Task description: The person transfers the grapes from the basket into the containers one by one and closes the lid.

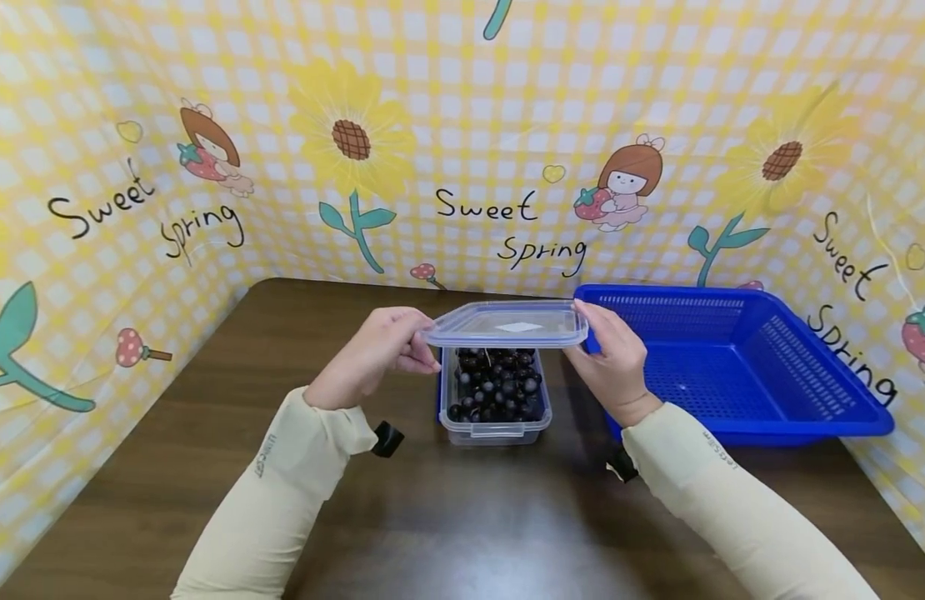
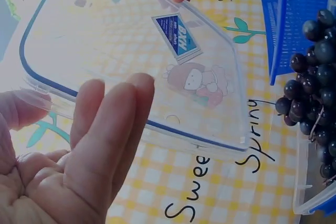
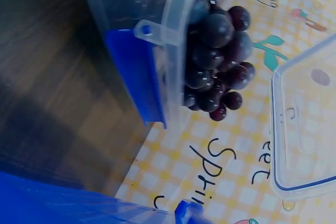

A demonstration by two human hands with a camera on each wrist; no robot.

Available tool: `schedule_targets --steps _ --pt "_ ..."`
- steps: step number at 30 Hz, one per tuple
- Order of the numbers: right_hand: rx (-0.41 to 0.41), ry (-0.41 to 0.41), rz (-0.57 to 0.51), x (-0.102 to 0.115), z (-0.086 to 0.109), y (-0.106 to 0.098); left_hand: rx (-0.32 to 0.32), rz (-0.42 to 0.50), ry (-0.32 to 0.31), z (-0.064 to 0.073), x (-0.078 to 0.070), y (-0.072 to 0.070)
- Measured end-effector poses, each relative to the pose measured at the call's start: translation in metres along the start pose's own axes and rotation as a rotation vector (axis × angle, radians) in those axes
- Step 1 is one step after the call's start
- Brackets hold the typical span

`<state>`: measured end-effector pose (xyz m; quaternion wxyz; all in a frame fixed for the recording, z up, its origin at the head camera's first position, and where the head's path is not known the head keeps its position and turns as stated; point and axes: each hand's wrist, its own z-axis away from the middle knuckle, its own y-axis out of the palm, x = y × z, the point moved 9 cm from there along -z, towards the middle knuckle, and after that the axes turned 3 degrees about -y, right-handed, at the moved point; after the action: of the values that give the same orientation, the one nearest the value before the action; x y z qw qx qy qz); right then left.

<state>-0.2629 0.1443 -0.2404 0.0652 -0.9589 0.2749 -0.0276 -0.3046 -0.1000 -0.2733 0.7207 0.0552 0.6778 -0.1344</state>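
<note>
- Lid [image 1: 500,323] is hanging between the hands, above the box [image 1: 496,433] and clear of its rim; the box is standing on the worktop [image 1: 207,433].
- Good handling is calling for even support: both sides should be moving together, with neither corner dipping into the grapes [image 1: 496,387].
- Grapes are heaping above the rim in the right wrist view, so a low pass would likely be catching berries or stalks; a little spare height is looking wise.
- Blue clip [image 3: 134,77] is lying below the rim on the box's side; it should be staying out of the lid's way.
- Left hand [image 1: 380,350] is pinching the lid's left corner, while its lower fingers are hanging loose rather than wrapping round.
- Right hand [image 1: 616,362] is gripping the opposite edge between fingers and thumb; its own wrist view is not showing those fingers.
- Hands are standing well apart, only the lid bridging them; equal, light pressure should be sparing it from bending.
- Basket [image 1: 777,429] is sitting just beside the right hand, so that wrist should be minding its rim.
</note>
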Motion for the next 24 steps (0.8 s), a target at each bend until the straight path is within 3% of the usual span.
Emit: schedule_targets --steps 3,5,8,11,15,20,24 --pt "-0.011 0.062 -0.043 -0.006 -0.003 0.000 0.005 0.005 0.011 -0.003 -0.001 0.000" --pt "-0.021 0.114 -0.093 -0.010 -0.005 -0.001 -0.024 -0.011 0.063 -0.007 -0.002 -0.002" --pt "-0.026 0.193 -0.171 -0.016 -0.005 0.000 -0.082 -0.106 0.263 -0.015 -0.005 -0.005" --pt "-0.023 0.256 -0.179 -0.020 -0.005 0.001 -0.115 -0.157 0.500 -0.022 -0.006 -0.004" --pt "-0.031 0.289 -0.152 -0.022 -0.006 0.002 -0.136 -0.074 0.676 -0.028 0.001 -0.003" --pt "-0.045 0.305 -0.130 -0.024 -0.008 0.004 -0.250 -0.043 0.783 -0.026 -0.002 -0.004" --pt "-0.001 0.416 -0.115 -0.033 -0.008 0.010 -0.295 -0.026 0.795 -0.026 -0.010 -0.005"
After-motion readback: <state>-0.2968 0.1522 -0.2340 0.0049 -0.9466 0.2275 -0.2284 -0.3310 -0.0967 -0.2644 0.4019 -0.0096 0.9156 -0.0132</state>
